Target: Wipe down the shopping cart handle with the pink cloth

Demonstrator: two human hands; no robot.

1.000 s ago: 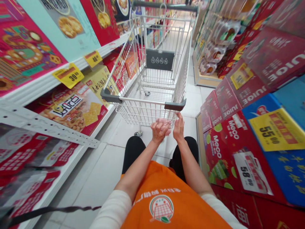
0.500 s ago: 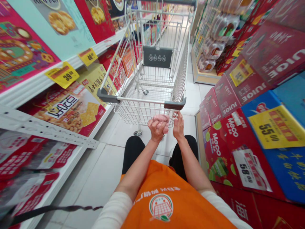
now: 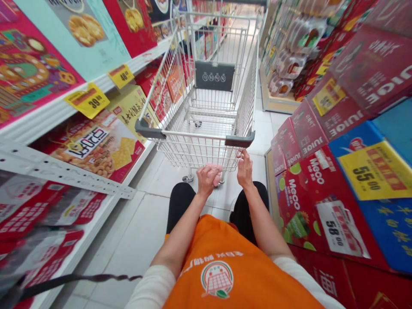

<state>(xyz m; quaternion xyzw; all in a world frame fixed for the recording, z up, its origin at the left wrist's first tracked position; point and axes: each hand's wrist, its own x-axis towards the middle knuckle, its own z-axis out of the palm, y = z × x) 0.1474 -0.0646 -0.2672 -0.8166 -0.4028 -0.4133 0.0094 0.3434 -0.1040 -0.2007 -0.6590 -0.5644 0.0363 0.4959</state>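
A shopping cart (image 3: 193,136) of white wire with grey corner guards stands in front of my knees. My left hand (image 3: 205,181) is closed around a crumpled pink cloth (image 3: 216,173), just below the near end of the basket. Part of the cloth is hidden by the fingers. My right hand (image 3: 245,171) is at the basket's near right corner, under the grey corner guard (image 3: 240,140). Its fingers are bent against the wires there, and their tips are partly hidden.
Boxed snacks (image 3: 99,148) fill the shelf on the left, with a white perforated bracket (image 3: 64,165) jutting out. Stacked drink cartons (image 3: 309,193) stand close on the right. A dark strap (image 3: 80,279) hangs at lower left. White floor tiles (image 3: 128,240) run between.
My left hand has moved a little down and left with the pink cloth, and less of the cloth shows. The right hand stays at the cart's corner.
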